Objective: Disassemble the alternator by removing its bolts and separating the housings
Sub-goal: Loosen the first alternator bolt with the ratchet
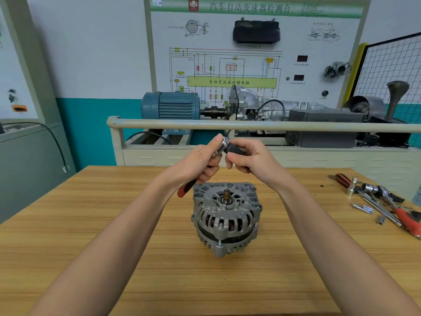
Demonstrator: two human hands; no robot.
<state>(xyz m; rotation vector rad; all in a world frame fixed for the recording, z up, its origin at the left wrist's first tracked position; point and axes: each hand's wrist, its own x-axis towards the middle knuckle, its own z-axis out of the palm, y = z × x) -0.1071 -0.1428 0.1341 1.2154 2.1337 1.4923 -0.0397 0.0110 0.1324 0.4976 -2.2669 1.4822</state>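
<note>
The left hand's fingers [210, 166] are curled round a ratchet wrench [206, 165], gripping it near its chrome head, while its red and black handle runs down and to the left, out past the heel of the left hand [200, 160]. The right hand's fingers [234, 159] pinch a dark, socket-like piece [234, 148] against that chrome head; whether it is being fitted on or taken off cannot be told. The right hand [252, 158] holds nothing else. Both hands are raised, meeting above and just behind the alternator [225, 217].

The alternator stands on the wooden bench [91, 236] directly below and slightly nearer the viewer than the hands. Its shaft [227, 194] points straight up, so its long axis is vertical, and the two housings are joined, with a dark band between them. A through bolt [221, 226] shows on the near face, its head up. Both hands are about equally near, the wrench head almost over the shaft.

In my judgement the next move means bringing the tool straight down, along the bolt's upright line.

Loose sockets, extensions and another red-handled tool [405, 218] lie well apart at the bench's right edge.
</note>
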